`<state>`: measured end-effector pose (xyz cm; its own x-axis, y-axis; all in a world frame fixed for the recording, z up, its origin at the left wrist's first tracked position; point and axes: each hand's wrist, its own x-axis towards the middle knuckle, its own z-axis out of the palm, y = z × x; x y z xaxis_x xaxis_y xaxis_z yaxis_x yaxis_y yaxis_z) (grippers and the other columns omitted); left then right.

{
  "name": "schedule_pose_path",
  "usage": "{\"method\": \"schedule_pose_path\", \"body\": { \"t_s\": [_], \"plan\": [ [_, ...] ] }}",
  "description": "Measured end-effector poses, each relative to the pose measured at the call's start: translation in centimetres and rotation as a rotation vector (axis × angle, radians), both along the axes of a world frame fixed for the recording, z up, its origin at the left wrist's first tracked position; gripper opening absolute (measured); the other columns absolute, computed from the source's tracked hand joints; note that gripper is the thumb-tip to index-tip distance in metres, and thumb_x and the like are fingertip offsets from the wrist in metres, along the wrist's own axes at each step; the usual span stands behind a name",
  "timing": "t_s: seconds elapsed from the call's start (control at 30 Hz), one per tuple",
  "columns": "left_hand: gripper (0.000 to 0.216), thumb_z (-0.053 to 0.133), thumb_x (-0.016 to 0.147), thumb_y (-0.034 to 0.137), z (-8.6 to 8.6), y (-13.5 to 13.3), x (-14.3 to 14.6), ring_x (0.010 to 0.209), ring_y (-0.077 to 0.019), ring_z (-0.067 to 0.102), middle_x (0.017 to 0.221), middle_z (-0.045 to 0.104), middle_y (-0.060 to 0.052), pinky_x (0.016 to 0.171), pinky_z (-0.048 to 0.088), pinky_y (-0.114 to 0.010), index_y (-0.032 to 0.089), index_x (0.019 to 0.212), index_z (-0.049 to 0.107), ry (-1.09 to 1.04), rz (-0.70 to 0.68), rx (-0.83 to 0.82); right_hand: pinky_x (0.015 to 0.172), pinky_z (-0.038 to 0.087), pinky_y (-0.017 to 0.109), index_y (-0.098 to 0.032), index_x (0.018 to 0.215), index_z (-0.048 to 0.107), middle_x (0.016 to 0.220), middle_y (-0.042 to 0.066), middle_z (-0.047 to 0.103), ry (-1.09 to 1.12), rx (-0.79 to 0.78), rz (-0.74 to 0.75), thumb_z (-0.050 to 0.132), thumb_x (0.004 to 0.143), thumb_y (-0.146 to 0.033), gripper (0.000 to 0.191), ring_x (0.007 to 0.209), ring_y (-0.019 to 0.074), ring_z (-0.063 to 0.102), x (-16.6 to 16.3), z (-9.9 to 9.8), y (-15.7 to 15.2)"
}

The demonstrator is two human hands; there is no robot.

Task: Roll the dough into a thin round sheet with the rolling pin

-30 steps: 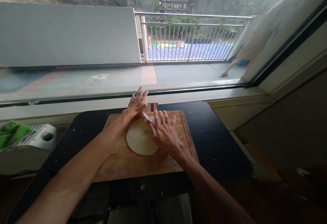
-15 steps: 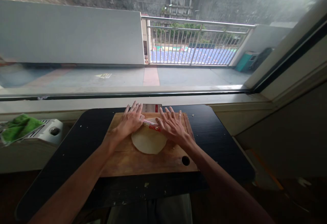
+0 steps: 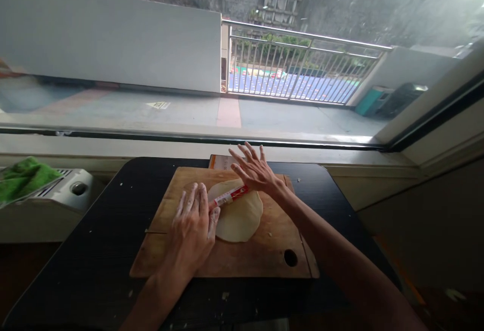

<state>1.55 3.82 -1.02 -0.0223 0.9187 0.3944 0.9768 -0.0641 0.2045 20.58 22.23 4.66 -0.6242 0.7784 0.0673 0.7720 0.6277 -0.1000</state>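
A flat, pale round of dough (image 3: 240,220) lies on a wooden cutting board (image 3: 242,263). Slanting across its upper part is a red-and-white printed stick (image 3: 230,196), used as a roller under my palms. My left hand (image 3: 192,225), dusted with flour, rests over the stick's near left end with its fingers stretched out. At the far right end, my right hand (image 3: 254,170) lies on the stick, its fingers spread past the board's back edge. Both palms hide the stick's ends.
The board sits on a black table (image 3: 106,220) with scattered white crumbs. Behind it lies a flat printed item (image 3: 220,162), partly covered by my right hand. A green cloth (image 3: 28,177) rests on a white radiator-like unit (image 3: 77,185) at left. A window sill (image 3: 113,147) borders the back.
My left hand has drawn back toward me and my right hand has moved forward, so the stick now slants the other way. The view has tilted slightly.
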Motion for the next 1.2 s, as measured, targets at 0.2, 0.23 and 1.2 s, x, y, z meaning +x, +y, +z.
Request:
{"method": "schedule_pose_path", "body": {
  "t_s": [0.2, 0.23, 1.2],
  "plan": [
    [0.085, 0.038, 0.114, 0.043, -1.2, -2.4, 1.7, 0.167, -0.0398, 0.041, 0.179, 0.039, -0.025, 0.135, 0.041, -0.067, 0.009, 0.183, 0.003, -0.083, -0.04, 0.025, 0.141, -0.001, 0.067, -0.037, 0.181, 0.028, 0.19, 0.001, 0.023, -0.017, 0.01, 0.21, 0.03, 0.121, -0.057, 0.063, 0.177, 0.0295, 0.01, -3.0, 0.4, 3.0],
    [0.087, 0.039, 0.114, 0.042, -1.3, -2.8, 2.1, 0.167, -0.0408, 0.041, 0.18, 0.037, -0.025, 0.134, 0.042, -0.069, 0.01, 0.182, -0.003, -0.091, -0.034, 0.042, 0.142, -0.001, 0.067, -0.037, 0.181, 0.029, 0.19, 0.001, 0.024, -0.015, 0.011, 0.252, 0.031, 0.121, -0.058, 0.063, 0.177, 0.0294, 0.01, -3.7, 0.5, 3.4],
    [0.081, 0.048, 0.101, 0.011, -1.9, -4.7, 10.4, 0.171, -0.0369, 0.034, 0.179, 0.043, -0.022, 0.134, 0.045, -0.056, 0.0, 0.177, 0.024, -0.008, -0.111, 0.182, 0.143, 0.012, 0.059, -0.032, 0.176, 0.041, 0.18, 0.009, 0.045, 0.22, -0.011, 0.612, 0.044, 0.121, -0.053, 0.059, 0.173, 0.0253, 0.027, -15.8, -1.0, 2.3]
  ]
}}
